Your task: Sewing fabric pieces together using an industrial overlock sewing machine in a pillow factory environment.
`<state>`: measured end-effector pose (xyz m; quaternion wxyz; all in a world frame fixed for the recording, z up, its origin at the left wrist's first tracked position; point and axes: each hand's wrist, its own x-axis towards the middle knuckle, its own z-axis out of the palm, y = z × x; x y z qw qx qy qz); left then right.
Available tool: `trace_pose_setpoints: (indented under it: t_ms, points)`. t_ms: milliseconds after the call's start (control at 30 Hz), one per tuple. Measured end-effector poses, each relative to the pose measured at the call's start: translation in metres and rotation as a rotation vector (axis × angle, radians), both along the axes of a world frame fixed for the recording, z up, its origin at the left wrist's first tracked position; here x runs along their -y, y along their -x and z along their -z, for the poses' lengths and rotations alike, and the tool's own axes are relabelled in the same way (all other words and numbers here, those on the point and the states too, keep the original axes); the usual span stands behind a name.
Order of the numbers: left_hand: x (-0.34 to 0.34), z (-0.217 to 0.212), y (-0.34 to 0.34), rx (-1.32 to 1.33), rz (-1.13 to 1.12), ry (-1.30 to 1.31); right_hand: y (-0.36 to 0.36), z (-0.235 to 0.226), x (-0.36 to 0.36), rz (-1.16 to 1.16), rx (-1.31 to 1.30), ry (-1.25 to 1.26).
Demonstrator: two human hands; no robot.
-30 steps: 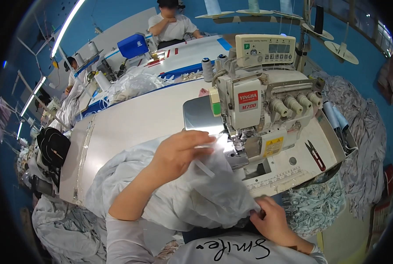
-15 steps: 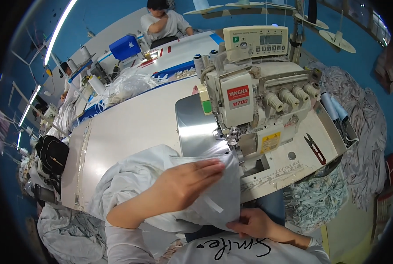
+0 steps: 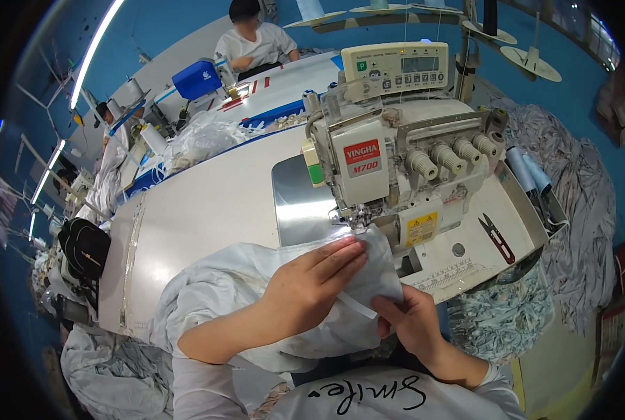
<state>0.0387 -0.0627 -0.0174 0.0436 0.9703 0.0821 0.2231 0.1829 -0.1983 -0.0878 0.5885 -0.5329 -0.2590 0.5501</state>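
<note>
Since the earlier frames both hands have pushed the white fabric (image 3: 256, 294) forward, so its leading edge now lies right at the presser foot of the one sewing machine (image 3: 396, 175), and the right hand has come up from the lower edge to meet the cloth. The left hand (image 3: 312, 283) lies flat on top of the fabric, its four fingers (image 3: 344, 252) stretched out together toward the needle area, pressing rather than gripping. The right hand (image 3: 410, 318) sits just right of and below it, thumb and fingers pinched shut on a fold of the same fabric with a narrow white strip running between the two hands. The rest of the garment bunches behind the left wrist and hangs off the near edge of the white table (image 3: 200, 217). Beyond the right hand, on the machine's bed, lies one pair of thread snips (image 3: 496, 238) with red handles. Four tension knobs (image 3: 452, 155) stand in a row above the fingertips, and one control panel (image 3: 396, 68) tops the machine. Well beyond, one person in a white shirt (image 3: 253, 42) sits at another station. Heaps of grey cloth (image 3: 578, 210) pile up far right of the grip.
</note>
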Motion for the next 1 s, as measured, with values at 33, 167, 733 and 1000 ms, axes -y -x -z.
trace_pose_setpoints:
  t_ms: [33, 167, 733, 1000]
  points:
    - [0.0, 0.002, -0.001, 0.02, -0.016, -0.004, -0.002, 0.001, 0.001, 0.002, 0.023, -0.022]
    - [-0.001, 0.004, 0.002, 0.014, -0.011, -0.051, -0.002, -0.002, 0.001, -0.007, 0.064, -0.014]
    - [-0.015, -0.004, 0.009, -0.004, 0.123, 0.075, -0.003, 0.005, 0.001, 0.016, -0.062, -0.047]
    - [-0.046, -0.004, 0.005, 0.034, 0.081, 0.205, -0.006, -0.001, -0.008, -0.021, -0.052, -0.087]
